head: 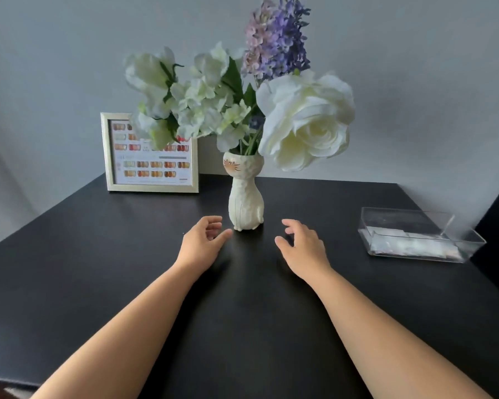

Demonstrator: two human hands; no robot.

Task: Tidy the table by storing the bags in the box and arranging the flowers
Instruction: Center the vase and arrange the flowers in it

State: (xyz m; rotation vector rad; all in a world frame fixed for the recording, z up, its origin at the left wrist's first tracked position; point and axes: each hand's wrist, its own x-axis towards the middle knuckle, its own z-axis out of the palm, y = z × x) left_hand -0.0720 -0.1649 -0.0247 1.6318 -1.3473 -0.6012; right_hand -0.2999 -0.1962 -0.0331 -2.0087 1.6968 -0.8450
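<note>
Your left hand (202, 240) and right hand (303, 243) hover just above the black desk (98, 254) on either side of the cat-shaped vase (245, 203), fingers loosely curled and holding nothing, neither touching it. The flowers (306, 119) stand in that vase at the desk's middle, in front of a framed picture (152, 168). The clear box (421, 234) sits well apart at your right edge with pale bags (409, 244) lying inside.

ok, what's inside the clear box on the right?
The clear rectangular plastic box holds pale, flat packets lying along its near side, apparently the bags. The far part shows only black table through it. How many packets cannot be told.
</note>
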